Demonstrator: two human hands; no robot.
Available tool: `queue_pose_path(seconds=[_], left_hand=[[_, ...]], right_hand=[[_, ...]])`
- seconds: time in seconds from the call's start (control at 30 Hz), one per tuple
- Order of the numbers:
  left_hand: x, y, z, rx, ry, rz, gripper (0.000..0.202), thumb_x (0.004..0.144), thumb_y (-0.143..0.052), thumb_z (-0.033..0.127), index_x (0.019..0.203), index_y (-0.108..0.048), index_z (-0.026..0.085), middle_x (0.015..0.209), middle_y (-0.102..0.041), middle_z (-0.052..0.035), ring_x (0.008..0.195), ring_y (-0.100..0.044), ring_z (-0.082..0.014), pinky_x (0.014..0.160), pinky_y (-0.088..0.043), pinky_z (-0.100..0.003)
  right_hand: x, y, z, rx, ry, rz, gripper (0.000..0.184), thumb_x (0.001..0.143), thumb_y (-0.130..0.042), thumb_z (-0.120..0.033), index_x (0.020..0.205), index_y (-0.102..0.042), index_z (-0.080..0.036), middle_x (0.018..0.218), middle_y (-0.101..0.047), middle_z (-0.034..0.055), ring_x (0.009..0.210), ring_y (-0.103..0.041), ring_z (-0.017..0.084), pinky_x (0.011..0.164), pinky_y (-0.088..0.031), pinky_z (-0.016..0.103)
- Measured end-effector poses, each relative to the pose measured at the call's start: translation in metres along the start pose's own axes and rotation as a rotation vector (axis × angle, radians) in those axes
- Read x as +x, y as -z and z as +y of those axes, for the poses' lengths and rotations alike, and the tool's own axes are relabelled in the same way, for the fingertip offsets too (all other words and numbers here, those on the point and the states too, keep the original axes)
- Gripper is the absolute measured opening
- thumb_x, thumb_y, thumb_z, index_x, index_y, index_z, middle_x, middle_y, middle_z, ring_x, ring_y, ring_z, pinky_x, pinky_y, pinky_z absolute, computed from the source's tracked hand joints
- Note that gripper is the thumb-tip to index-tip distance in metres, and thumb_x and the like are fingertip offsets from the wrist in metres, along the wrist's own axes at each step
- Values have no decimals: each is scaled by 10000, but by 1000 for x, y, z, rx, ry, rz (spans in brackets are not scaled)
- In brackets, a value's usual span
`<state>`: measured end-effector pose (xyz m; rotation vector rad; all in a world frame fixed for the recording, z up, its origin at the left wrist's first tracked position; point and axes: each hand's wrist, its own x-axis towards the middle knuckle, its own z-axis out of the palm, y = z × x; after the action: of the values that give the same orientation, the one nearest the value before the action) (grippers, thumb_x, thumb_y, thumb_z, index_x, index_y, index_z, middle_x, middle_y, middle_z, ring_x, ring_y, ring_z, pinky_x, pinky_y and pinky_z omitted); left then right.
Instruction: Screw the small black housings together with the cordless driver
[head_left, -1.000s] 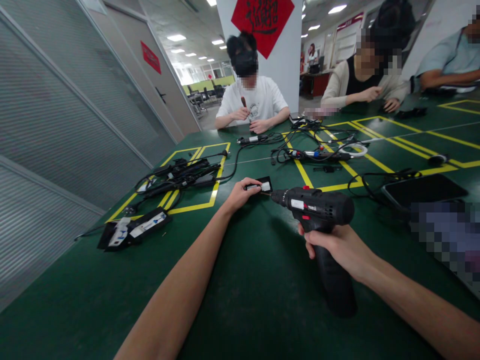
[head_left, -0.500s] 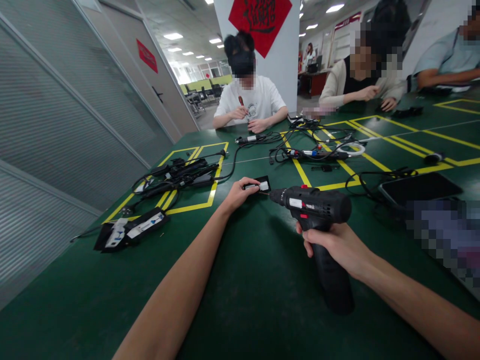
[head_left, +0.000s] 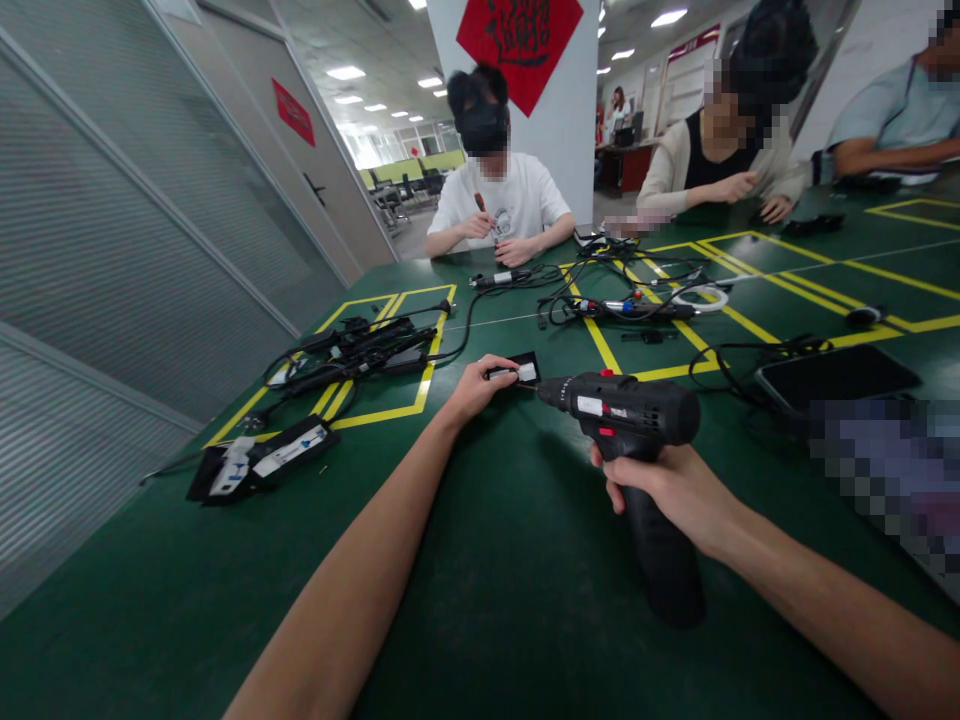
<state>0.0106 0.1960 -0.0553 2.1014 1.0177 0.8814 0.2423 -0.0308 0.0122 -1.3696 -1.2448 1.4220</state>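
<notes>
My right hand (head_left: 660, 482) is wrapped round the grip of a black cordless drill (head_left: 637, 405) with red buttons. The drill points left, and its thin bit reaches the fingertips of my left hand (head_left: 480, 388). Those fingers are closed on a small flat black piece with a white label (head_left: 529, 371), against the green table (head_left: 480, 560). The fingers partly cover the piece. Whether the bit touches it, I cannot tell.
Black cables and tools (head_left: 367, 350) are heaped at the left, near black pouches with white labels (head_left: 292, 448). More cables (head_left: 630, 305) lie beyond the drill. A dark tablet-like slab (head_left: 840, 380) lies right. Across the table, a person (head_left: 499, 200) holds a screwdriver (head_left: 482, 206).
Almost nothing differs. The drill and my right hand sit very slightly further left in the picture, while my left hand keeps its hold on the black piece.
</notes>
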Motion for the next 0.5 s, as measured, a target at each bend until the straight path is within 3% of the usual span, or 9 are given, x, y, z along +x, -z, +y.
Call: queue_pose_path(seconds=[0.5], left_hand=[[-1,0,2,1,31,-13,338,787,-605,438,1028,-684,214,1100,-645,-56,1042,-579,-235,950,-426,-373]], right_hand=[[0,1,-1,-30,5,-7,164,799,-545,-227,925,-639,-179,566,-595,-13,600,-557,165,618,-388,316]])
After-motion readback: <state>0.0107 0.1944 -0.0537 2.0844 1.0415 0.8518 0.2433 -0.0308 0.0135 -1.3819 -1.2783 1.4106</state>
